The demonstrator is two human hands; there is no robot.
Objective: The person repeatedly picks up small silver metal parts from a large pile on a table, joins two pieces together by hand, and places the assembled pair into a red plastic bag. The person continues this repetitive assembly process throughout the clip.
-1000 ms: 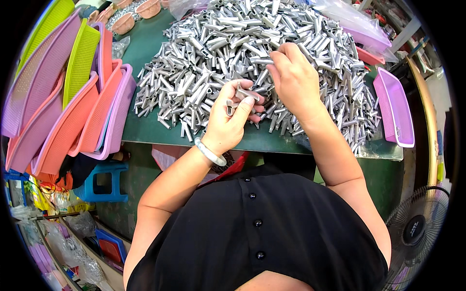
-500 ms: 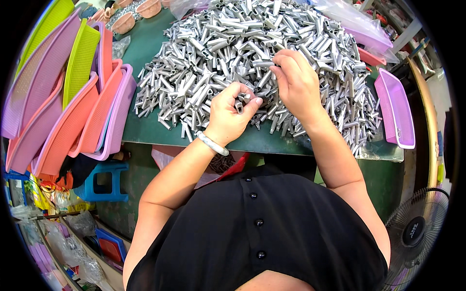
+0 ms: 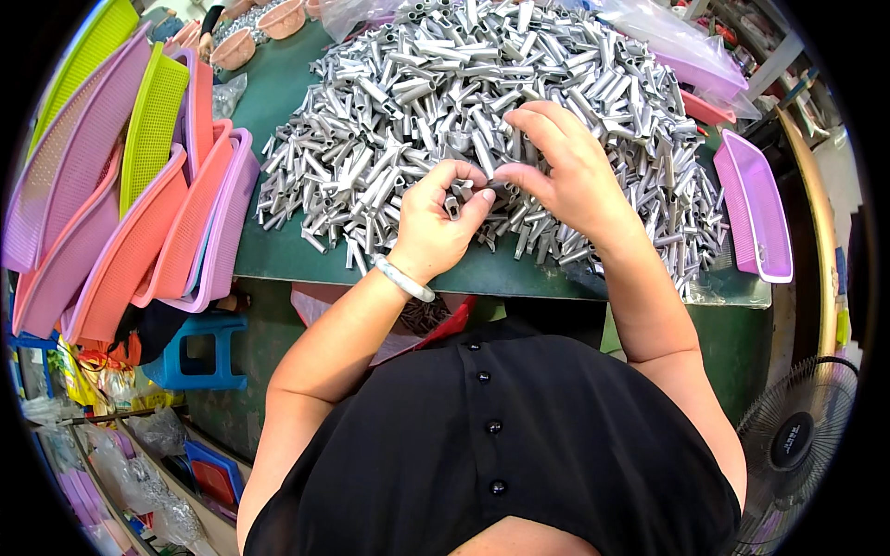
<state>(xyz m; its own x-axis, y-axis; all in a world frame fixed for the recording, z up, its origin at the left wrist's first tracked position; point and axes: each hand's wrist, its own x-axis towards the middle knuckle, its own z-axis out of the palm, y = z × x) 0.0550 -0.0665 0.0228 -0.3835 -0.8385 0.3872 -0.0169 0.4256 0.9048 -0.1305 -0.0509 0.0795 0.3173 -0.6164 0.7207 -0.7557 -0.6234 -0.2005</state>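
Note:
A big heap of short silver metal tubes [image 3: 389, 97], many with one flattened or cut end, covers much of the green table [image 3: 278, 264]. At the heap's near edge my left hand [image 3: 431, 227] is curled round a few of the metal tubes [image 3: 453, 198], whose ends show between thumb and forefinger. My right hand [image 3: 579, 185] hovers over the heap just to the right, fingers spread and thumb apart from them. Nothing shows in its grasp. Its thumb tip comes close to the fingertips of my left hand; whether they touch, I cannot tell.
Stacked purple, orange and green plastic baskets [image 3: 176, 222] stand at the left. A purple basket [image 3: 753, 208] sits at the table's right edge. Small pink baskets [image 3: 234, 49] and another person's hand [image 3: 206, 44] are far left. A blue stool [image 3: 199, 352] and a fan [image 3: 793, 440] flank me.
My right hand held a metal tube above the heap; now it is spread and empty-looking, its thumb nearer my left hand. My left hand has hardly moved.

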